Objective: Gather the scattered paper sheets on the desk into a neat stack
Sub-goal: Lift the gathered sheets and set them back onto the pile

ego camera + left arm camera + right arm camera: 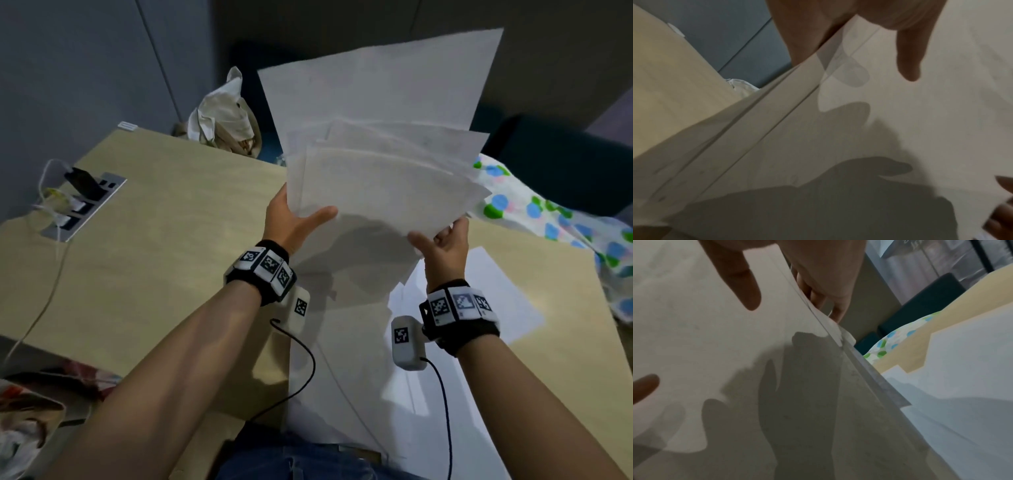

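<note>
I hold a fanned bunch of white paper sheets upright above the wooden desk. My left hand grips its left edge, thumb in front and fingers behind. My right hand grips the lower right corner the same way. The sheets are uneven, their top edges staggered. In the left wrist view the paper sheets fill the frame under my thumb. In the right wrist view the bunch shows its offset right edges. More white sheets lie flat on the desk below, overlapping.
A power strip with plugs and cables sits at the desk's left. A white plastic bag stands behind the desk. A dotted cloth lies at the right edge. Wrist camera cables hang near the front.
</note>
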`<action>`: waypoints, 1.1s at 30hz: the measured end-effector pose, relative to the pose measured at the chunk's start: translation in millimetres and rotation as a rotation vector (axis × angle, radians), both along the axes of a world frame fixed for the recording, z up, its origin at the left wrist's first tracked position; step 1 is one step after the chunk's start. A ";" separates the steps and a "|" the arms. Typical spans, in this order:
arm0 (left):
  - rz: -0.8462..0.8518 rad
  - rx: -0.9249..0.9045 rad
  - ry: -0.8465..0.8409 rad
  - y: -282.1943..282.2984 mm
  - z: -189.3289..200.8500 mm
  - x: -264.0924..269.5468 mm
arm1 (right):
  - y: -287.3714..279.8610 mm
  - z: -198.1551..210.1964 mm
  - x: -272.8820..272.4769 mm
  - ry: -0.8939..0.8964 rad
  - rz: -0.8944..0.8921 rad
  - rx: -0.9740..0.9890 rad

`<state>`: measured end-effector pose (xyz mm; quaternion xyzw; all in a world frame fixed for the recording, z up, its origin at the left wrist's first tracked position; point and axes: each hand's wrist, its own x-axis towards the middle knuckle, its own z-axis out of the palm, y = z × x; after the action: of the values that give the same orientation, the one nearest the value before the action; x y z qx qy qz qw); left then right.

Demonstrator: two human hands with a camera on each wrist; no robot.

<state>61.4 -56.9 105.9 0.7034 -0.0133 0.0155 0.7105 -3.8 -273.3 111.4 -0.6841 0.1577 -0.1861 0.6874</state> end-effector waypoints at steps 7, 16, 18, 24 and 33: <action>-0.025 -0.032 0.010 6.1 -0.3 10.8 | -0.3 25.2 1.8 -0.173 0.009 -0.012; -0.023 0.045 0.066 4.0 1.9 14.9 | 10.2 102.4 14.7 -0.364 0.001 -0.562; -0.035 0.027 0.077 4.7 2.7 12.9 | 7.5 106.7 20.6 -0.370 -0.037 -0.608; -0.054 -0.019 0.100 6.6 2.9 8.5 | 1.2 99.7 17.9 -0.132 -0.103 -0.616; -0.066 -0.063 0.146 7.8 3.8 5.4 | 45.5 127.5 6.1 0.061 0.103 -1.586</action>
<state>66.8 -49.1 109.7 0.6792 0.0158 -0.0585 0.7314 2.3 -227.8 238.9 -0.9808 -0.0348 -0.1921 -0.0014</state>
